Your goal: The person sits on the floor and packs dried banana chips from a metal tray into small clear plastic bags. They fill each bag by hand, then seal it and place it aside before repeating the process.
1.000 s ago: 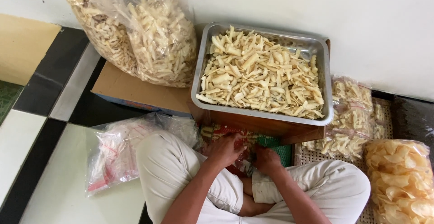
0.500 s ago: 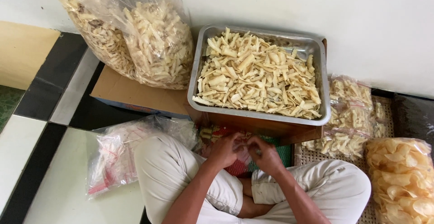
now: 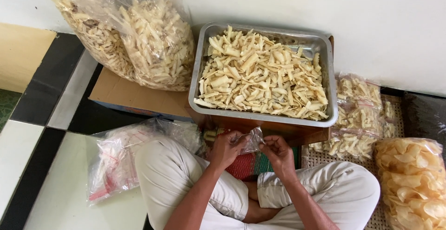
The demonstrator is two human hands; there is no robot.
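The left hand and right hand pinch a small clear bag between their fingers; it looks light, thin, floppy and slippery, best held by its top edge.

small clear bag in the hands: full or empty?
Empty: the small clear bag, held between left hand and right hand, looks crumpled with no crackers visible inside.
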